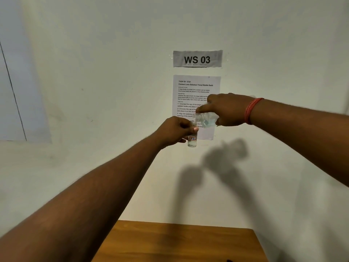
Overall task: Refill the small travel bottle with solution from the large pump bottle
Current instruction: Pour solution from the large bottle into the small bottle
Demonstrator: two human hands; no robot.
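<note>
Wall (113, 72) fills most of the view, wooden tabletop (179, 241) at bottom edge, "WS 03" sign (197, 59) above a printed task sheet (196, 87), both stuck on it. Right hand (229, 110), red band (252, 110) on the wrist, has fingers wrapped around the large clear bottle (205, 120), which is tipped nearly horizontal, uncapped mouth pointing left. Left hand (176, 131) has fingers and thumb clamped on the small travel bottle (192, 141), held upright in mid-air in front of the sheet, its opening right under the large bottle's mouth, a little clear liquid at its bottom, label reads "7B".
</note>
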